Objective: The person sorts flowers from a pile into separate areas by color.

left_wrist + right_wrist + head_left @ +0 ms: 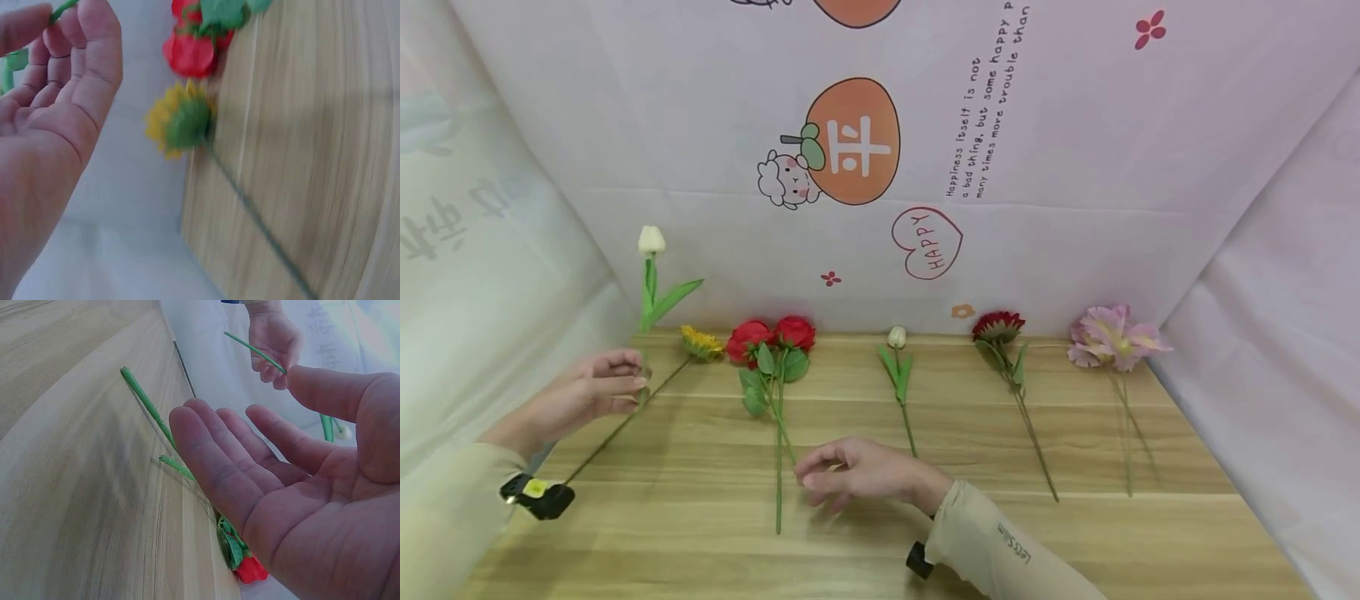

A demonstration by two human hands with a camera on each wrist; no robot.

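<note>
In the head view a white tulip (652,241) stands upright above the table, its green stem pinched between the thumb and fingertips of my left hand (587,390). The left wrist view shows only a short piece of that stem (62,10) at the fingertips. My right hand (868,475) hovers palm inward with loosely bent fingers and nothing between them. Closest to it are two red roses (795,332) lying with their stems toward me. One rose stem (147,402) passes behind the right fingers in the right wrist view, so contact cannot be told.
On the wooden table (685,533) lie a yellow sunflower (702,343) under the left hand, another white tulip (897,337), a dark red flower (997,326) and a pink-purple flower (1116,337). Printed white cloth (700,125) hangs behind and at both sides.
</note>
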